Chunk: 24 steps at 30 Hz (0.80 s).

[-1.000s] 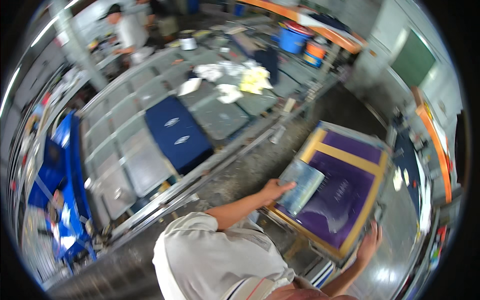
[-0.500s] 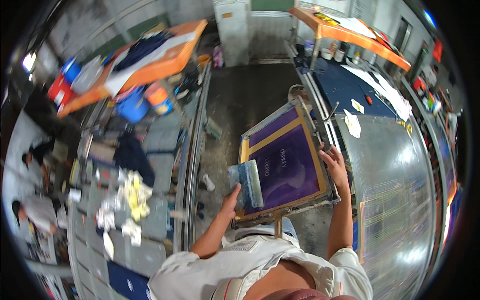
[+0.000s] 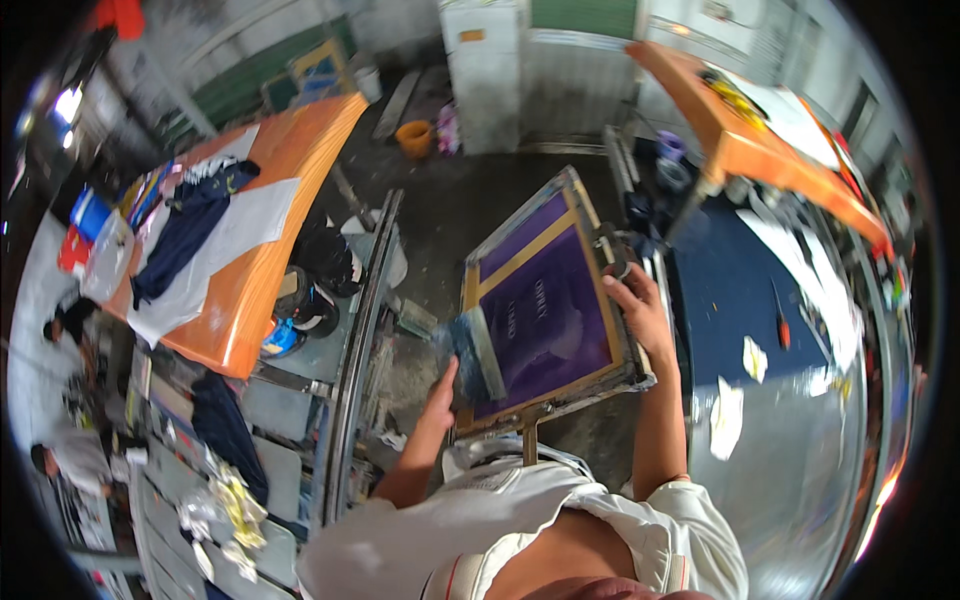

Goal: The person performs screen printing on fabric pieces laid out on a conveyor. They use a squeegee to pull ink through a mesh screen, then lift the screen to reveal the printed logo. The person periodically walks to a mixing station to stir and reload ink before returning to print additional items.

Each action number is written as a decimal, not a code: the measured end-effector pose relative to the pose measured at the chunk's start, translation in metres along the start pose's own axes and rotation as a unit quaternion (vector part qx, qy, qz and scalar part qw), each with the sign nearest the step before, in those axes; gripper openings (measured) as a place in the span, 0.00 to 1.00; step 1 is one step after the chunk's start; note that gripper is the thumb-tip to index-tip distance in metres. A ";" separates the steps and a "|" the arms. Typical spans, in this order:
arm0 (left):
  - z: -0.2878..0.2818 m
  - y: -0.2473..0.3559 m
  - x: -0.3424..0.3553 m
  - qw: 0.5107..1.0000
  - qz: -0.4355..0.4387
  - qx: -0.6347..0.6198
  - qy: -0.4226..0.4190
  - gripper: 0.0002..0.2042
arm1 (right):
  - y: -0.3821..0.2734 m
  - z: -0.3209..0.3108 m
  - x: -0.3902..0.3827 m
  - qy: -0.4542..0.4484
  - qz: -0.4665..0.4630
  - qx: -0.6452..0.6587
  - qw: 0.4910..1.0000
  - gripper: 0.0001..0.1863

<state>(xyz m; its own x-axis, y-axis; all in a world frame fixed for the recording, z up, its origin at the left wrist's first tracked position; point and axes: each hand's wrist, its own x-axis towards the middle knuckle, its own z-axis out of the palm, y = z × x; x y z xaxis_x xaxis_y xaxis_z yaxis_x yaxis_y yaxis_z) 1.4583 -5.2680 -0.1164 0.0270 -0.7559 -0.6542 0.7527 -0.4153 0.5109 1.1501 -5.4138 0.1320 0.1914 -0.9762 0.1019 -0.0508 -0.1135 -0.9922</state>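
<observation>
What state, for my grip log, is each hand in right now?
Left hand: closed on the blue-grey squeegee, fingers mostly hidden.
Right hand: closed on the right edge of the framed purple screen.

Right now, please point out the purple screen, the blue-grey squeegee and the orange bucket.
Purple screen [image 3: 552, 308]: head view, middle of its mesh.
Blue-grey squeegee [image 3: 471, 354]: head view, on its flat face.
Orange bucket [image 3: 414, 144]: head view, on its outer wall.
</observation>
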 end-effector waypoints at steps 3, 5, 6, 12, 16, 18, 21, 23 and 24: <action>0.034 0.034 0.074 0.999 0.027 -0.024 0.007 0.40 | 0.008 -0.007 0.083 -0.011 0.001 -0.055 0.998 0.11; 0.056 0.052 0.124 0.998 0.048 -0.039 0.012 0.39 | 0.021 -0.009 0.146 -0.024 -0.010 -0.042 0.999 0.10; 0.076 0.078 0.143 0.997 0.066 -0.046 0.001 0.39 | 0.025 -0.011 0.179 -0.027 -0.004 -0.066 0.997 0.10; 0.148 0.207 0.289 0.991 0.097 -0.080 -0.039 0.34 | 0.016 0.005 0.364 -0.026 -0.027 -0.137 0.990 0.22; 0.203 0.301 0.347 0.971 0.218 -0.097 0.010 0.27 | 0.059 -0.021 0.466 0.004 -0.019 -0.311 0.950 0.34; 0.221 0.343 0.356 0.970 0.226 -0.091 0.012 0.27 | 0.085 -0.015 0.507 0.019 0.043 -0.277 0.960 0.36; 0.230 0.402 0.407 0.958 0.256 -0.131 0.015 0.28 | 0.121 0.017 0.595 0.035 0.098 -0.215 0.971 0.35; 0.223 0.443 0.453 0.942 0.277 -0.190 0.023 0.32 | 0.171 0.029 0.669 0.007 0.013 -0.136 0.991 0.34; 0.211 0.455 0.483 0.934 0.284 -0.199 0.085 0.31 | 0.185 0.046 0.696 -0.013 0.018 -0.108 0.994 0.34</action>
<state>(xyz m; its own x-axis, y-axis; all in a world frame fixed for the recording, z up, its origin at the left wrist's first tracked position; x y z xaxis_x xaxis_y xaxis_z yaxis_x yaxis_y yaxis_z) 1.6748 -5.9286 -0.0822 0.5745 -0.6922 -0.4368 0.7694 0.2747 0.5766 1.3188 -6.1063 0.0157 0.2100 -0.9758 0.0615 -0.2676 -0.1178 -0.9563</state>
